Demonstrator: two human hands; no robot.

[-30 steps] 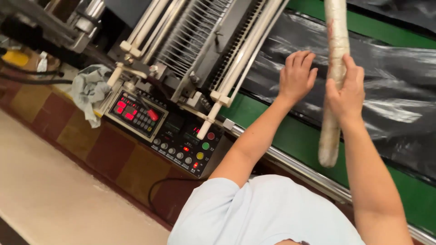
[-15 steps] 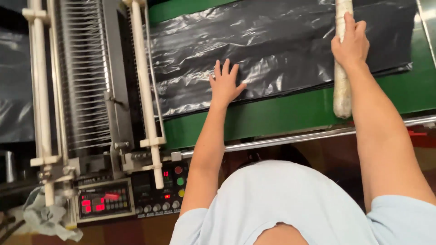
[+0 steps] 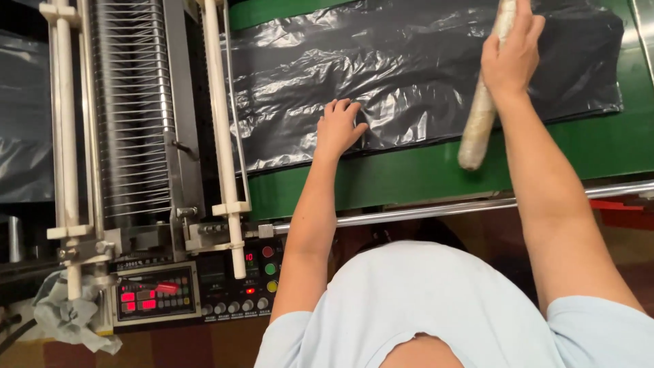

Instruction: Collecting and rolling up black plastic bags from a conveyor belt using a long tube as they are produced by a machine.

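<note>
A stack of black plastic film (image 3: 422, 61) lies flat on the green machine bed (image 3: 436, 177). My left hand (image 3: 339, 128) presses on the film's near edge with its fingers curled into the plastic. My right hand (image 3: 512, 54) grips a long pale wrapped roll (image 3: 478, 119) that lies across the film, its near end reaching onto the green bed. The roll's far end runs out of the top of the view.
A machine frame with white rods (image 3: 221, 123) and a ribbed metal roller (image 3: 133, 109) stands at the left. Below it is a control panel (image 3: 197, 289) with red displays and coloured buttons. A grey rag (image 3: 68, 317) hangs at the lower left. A steel rail (image 3: 477, 204) edges the bed.
The view has swung and closed in on the bed. My left hand went from flat with spread fingers to curled on the film's edge. My right hand still holds the roll.
</note>
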